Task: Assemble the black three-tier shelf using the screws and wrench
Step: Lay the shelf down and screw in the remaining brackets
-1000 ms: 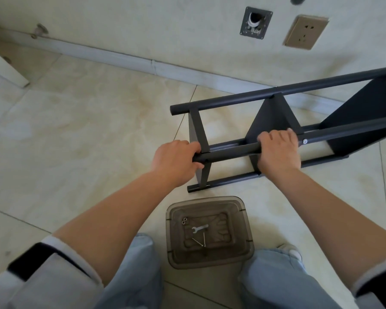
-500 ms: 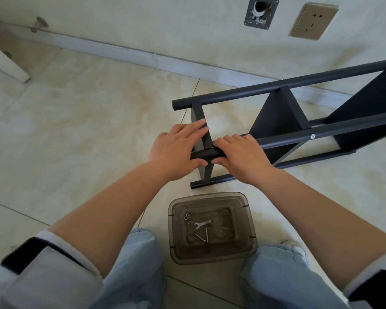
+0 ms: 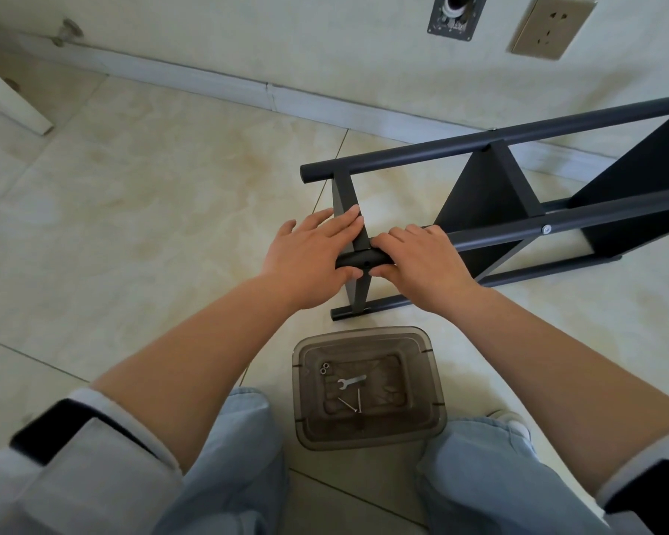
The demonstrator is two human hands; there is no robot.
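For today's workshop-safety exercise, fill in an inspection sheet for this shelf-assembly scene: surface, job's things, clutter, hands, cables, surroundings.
Surface: pale tiled floor with grout lines and faint stains.
Job's things: black shelf lying on its side; an empty screw hole shows in the near tube; one fitted screw further along. Wrench, two long screws and two small fasteners lie in the clear bin.
Clutter: nothing seen.
Hands: left hand rests flat on the end panel, thumb under the tube; right hand grips the tube.
Cables: nothing seen.
Surroundings: wall socket, metal wall plate, skirting board.
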